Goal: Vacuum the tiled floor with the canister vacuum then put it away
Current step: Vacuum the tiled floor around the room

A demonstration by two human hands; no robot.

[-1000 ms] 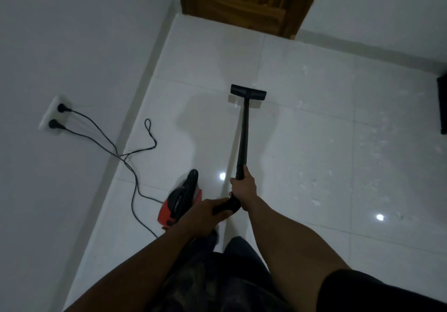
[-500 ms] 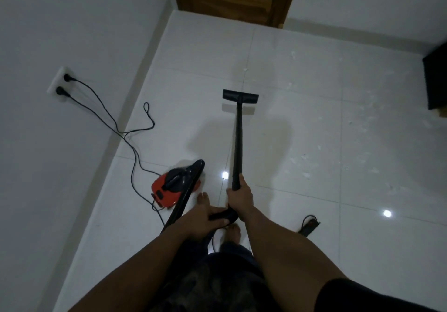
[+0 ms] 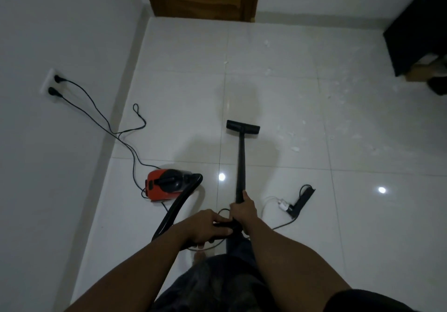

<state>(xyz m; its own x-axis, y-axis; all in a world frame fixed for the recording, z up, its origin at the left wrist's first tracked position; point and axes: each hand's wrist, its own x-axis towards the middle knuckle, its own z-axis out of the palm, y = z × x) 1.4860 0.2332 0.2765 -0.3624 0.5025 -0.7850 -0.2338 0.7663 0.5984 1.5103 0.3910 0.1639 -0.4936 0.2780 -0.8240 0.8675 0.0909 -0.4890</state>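
Vacuuming in progress: right hand grips the long black wand, left hand grips its black hose handle. The red-and-black canister vacuum sits at left on the glossy white tiled floor. Next, likely: steer the flat black nozzle right onto the small white scraps.

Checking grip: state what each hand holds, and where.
Right hand grips the wand at its near end; left hand holds the curved handle by the hose.

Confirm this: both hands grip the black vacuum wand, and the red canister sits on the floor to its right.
Wrong side. The head view shows the red canister on the floor to the left of the black vacuum wand. The left hand and right hand do both grip it.
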